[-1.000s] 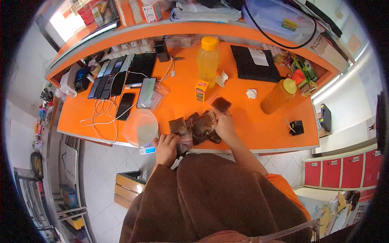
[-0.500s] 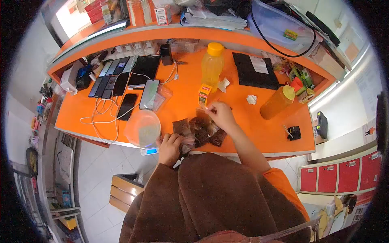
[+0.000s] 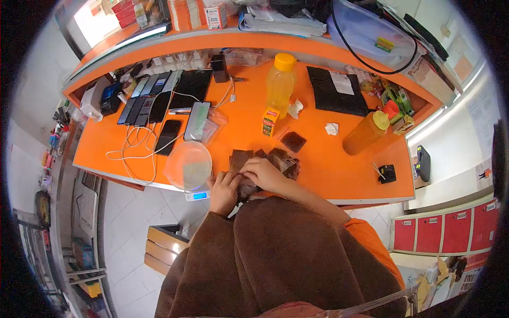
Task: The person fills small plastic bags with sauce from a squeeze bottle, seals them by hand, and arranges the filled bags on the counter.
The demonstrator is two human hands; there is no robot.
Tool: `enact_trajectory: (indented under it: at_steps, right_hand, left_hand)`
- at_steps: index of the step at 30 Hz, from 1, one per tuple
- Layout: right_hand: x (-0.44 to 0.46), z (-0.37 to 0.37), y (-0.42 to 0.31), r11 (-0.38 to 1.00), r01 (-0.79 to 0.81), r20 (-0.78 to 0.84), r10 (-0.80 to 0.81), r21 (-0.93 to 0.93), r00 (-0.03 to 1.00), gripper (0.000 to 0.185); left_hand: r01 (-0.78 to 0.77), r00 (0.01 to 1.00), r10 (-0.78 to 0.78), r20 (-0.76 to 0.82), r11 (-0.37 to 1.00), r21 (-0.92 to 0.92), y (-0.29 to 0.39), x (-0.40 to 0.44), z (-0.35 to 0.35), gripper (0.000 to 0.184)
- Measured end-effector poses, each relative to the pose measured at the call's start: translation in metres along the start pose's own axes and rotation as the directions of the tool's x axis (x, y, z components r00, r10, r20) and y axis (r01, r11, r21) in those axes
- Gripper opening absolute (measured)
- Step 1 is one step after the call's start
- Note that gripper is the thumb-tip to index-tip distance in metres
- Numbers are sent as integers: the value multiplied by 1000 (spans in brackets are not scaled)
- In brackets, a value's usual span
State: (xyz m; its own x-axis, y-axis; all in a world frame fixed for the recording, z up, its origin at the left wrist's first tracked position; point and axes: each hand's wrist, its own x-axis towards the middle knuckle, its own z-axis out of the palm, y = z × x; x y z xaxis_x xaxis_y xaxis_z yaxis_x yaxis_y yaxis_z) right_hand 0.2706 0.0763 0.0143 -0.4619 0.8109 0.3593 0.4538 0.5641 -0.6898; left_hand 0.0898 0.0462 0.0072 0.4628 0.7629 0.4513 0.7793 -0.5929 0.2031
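My left hand (image 3: 224, 191) is at the table's front edge, its fingers curled on a small clear plastic packet (image 3: 247, 187) with dark brown contents. Right beside it, my right hand (image 3: 265, 175) has its fingertips pinched at the same packet, close to the left fingers; the exact grip is partly hidden. Similar flat brown packets (image 3: 285, 162) lie in a loose pile beyond and right of my right hand, and another brown packet (image 3: 242, 158) lies just past my fingers. One single packet (image 3: 293, 141) rests apart, near a small yellow-orange box (image 3: 269, 123).
Left of my hands, a clear plastic bowl (image 3: 180, 164) sits on a digital scale (image 3: 197, 196) with a lit display. Several phones (image 3: 142, 108) with white cables lie farther left. Two yellow-capped bottles, one tall (image 3: 280, 87) and one leaning (image 3: 363, 135), stand beyond. A black box (image 3: 387, 174) is right.
My right hand has moved from near the yellow-orange box back toward me, to meet my left hand. One packet now lies near that box, apart from the pile.
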Motion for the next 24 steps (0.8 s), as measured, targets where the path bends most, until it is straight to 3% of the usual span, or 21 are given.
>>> enact_trajectory:
  at_steps: [10,13,16,18,21,24]
  right_hand:
    - [-1,-3,1,1000,-26,59,26,1,998,13]
    - [-4,-11,0,994,-43,86,34,105,996,13]
    - [-10,-25,17,966,-227,-289,253,120,923,15]
    - [-22,-38,61,858,-467,-411,354,-216,840,21]
    - [-30,-56,71,718,-595,-234,548,-362,803,27]
    - [-27,-42,58,551,-659,-434,497,-511,752,30]
  left_hand:
    - [15,1000,-15,9,1000,-22,1,1,2,23]
    - [-36,998,38,46,999,-34,-4,0,1,24]
    - [-39,999,41,31,998,-46,-8,1,4,25]
    - [-44,999,45,20,998,-38,-9,0,4,25]
    - [-35,999,36,17,999,-22,-10,-2,3,25]
    - [-22,1000,22,-3,999,-31,-8,0,1,26]
